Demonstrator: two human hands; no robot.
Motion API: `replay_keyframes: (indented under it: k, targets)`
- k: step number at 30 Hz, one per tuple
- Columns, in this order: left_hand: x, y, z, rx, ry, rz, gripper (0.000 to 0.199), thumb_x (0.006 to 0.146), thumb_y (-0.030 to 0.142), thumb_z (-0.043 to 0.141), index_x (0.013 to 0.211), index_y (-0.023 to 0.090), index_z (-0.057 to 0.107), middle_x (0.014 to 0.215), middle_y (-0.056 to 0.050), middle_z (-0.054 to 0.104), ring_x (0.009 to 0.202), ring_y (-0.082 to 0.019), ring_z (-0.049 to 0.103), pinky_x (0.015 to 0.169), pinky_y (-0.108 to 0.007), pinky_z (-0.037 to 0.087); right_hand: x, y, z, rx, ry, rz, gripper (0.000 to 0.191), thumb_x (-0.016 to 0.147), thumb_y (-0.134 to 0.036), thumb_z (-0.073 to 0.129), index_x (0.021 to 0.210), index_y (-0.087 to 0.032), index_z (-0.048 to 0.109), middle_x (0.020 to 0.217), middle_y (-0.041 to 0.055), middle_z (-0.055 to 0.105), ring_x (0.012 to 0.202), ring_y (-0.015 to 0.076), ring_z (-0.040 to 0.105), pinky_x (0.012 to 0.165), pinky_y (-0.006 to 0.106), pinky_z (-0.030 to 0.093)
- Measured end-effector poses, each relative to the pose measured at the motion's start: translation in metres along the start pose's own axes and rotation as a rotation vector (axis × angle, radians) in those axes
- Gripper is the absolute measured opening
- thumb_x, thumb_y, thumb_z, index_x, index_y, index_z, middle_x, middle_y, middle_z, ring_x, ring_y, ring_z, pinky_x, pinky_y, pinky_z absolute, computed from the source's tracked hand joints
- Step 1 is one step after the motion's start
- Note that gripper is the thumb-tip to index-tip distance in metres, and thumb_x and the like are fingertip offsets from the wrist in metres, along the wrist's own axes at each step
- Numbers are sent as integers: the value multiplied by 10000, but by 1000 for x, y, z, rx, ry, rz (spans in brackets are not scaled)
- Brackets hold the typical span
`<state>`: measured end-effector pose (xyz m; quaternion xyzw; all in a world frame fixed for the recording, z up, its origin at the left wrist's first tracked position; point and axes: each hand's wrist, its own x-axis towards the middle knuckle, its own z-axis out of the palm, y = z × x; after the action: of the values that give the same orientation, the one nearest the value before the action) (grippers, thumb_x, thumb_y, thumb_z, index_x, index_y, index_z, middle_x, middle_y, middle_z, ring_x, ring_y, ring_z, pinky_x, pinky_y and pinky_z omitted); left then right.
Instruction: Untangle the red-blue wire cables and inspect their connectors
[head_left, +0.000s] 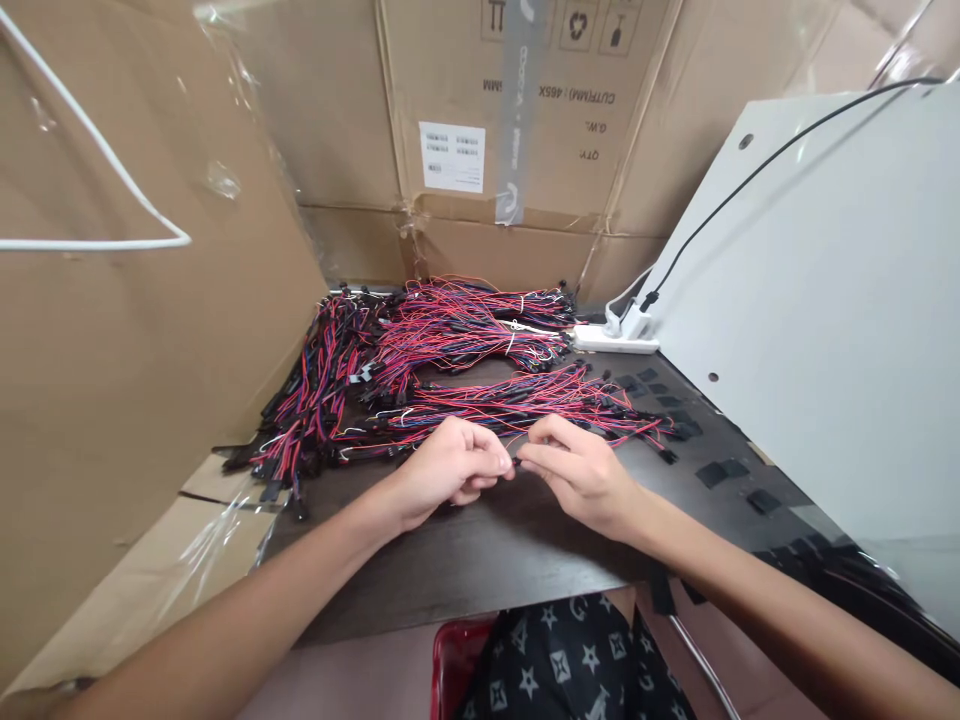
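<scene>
My left hand [457,462] and my right hand [574,470] meet over the dark table, fingertips nearly touching. Both are closed in a pinch on a small dark piece [516,461] between them, with a thin wire showing just above it; its details are too small to tell. Right behind my hands lies a bundle of red, purple and black wires [495,400] with black connectors at its ends. Farther back rests a larger wire pile [450,325] with white ties, and another wire bundle [319,375] is at the left.
A white power strip [616,340] with plugs stands at the back right, beside a white panel [832,260]. Black patches [721,472] lie on the table's right side. Cardboard [360,110] walls the back and left. A red stool [457,655] is below the front edge.
</scene>
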<state>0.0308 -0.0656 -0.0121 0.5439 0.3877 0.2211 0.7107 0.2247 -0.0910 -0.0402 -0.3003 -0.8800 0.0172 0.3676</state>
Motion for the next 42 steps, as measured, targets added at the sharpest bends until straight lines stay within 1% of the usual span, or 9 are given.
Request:
replay_keyframes:
  k: [3,6,10,15,20,25,34,38,42]
  targets:
    - [0,-3,1,198,42,106,150,656,260,610,618,115,607,444,59,399,401,-49,289,391,-189,203,1,0,-2,36,-102,4,203,947,-120,395,904,-142,592,845,73,542,715,148,496,610,262,428]
    - [0,-6,3,463,166,295,107,678,199,557,641,116,613,525,28,503,479,-68,395,477,-197,314,4,0,-4,19,-188,60,222,949,-126,361,865,-148,566,824,62,520,701,151,484,602,268,410]
    - [-1,-8,6,633,254,421,91,691,193,583,729,123,627,539,50,490,503,-70,389,509,-199,319,9,0,-3,31,-243,113,220,947,-136,360,795,-167,516,800,41,486,685,147,457,595,264,382]
    - [-2,-6,5,627,227,348,152,743,245,592,690,124,669,517,48,464,496,-67,339,482,-200,257,11,0,-4,147,-275,157,208,947,-122,374,813,-160,527,833,45,491,703,140,463,623,264,389]
    - [-4,-1,5,554,125,315,192,746,263,581,672,113,675,525,36,482,503,-69,355,475,-197,260,13,-4,-14,236,-240,128,186,922,-139,437,799,-145,577,784,36,487,693,136,472,628,264,397]
    - [-2,-4,5,517,95,246,139,699,234,570,653,112,620,501,58,404,475,-60,294,451,-199,212,13,-7,-16,202,-228,108,169,900,-125,460,808,-139,600,782,39,497,688,132,481,622,260,395]
    - [0,-6,4,512,87,251,151,671,240,535,576,124,556,489,62,357,475,-58,260,447,-209,184,12,-7,-13,120,-306,87,209,932,-140,383,782,-158,527,791,44,487,670,144,441,594,272,373]
    - [-1,-4,4,452,35,223,159,662,234,564,548,124,552,481,62,376,474,-54,273,451,-205,196,11,-9,-16,105,-257,44,151,857,-87,404,870,-152,539,830,59,491,708,158,469,604,281,395]
    - [-3,1,5,234,-1,79,160,616,237,610,518,146,521,429,85,332,410,-39,231,414,-209,150,10,-13,-20,62,-253,-16,223,818,-76,415,1013,-132,506,920,99,518,771,178,499,595,284,427]
